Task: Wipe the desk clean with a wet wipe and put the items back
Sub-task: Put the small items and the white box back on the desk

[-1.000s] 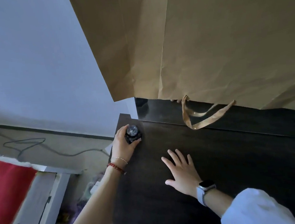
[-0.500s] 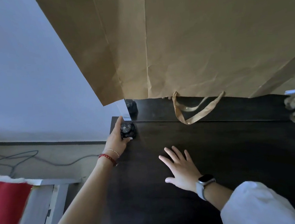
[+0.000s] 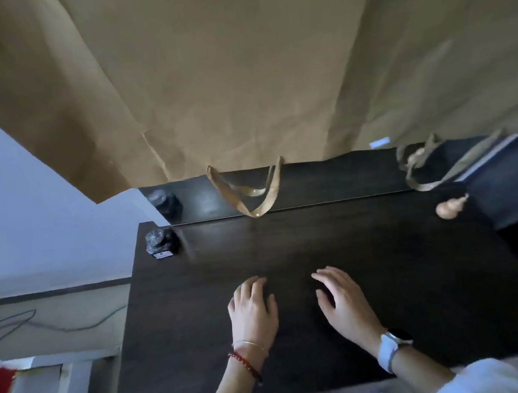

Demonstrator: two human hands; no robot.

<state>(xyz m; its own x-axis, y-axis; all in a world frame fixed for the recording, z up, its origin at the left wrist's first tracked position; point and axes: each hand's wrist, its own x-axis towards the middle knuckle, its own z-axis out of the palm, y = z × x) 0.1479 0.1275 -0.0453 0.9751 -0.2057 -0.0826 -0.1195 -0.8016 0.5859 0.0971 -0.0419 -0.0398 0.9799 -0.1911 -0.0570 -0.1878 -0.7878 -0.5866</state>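
Desk (image 3: 384, 279): dark wood grain, smooth, slight sheen. Back panel (image 3: 328, 181): glossy, mirror-like. Brown paper bag (image 3: 225, 74): matt kraft paper, creased; ribbon handles (image 3: 251, 197) satiny. Small gourd (image 3: 449, 207): smooth, pale wood-like. Dark ornament (image 3: 160, 241): speckled, glossy. Watch strap (image 3: 387, 352): pale, matt.

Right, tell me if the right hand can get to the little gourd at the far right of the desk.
Probably yes. The right hand rests empty and open on the desk, and the gourd lies beyond it to the right, with only bare dark desktop between them.
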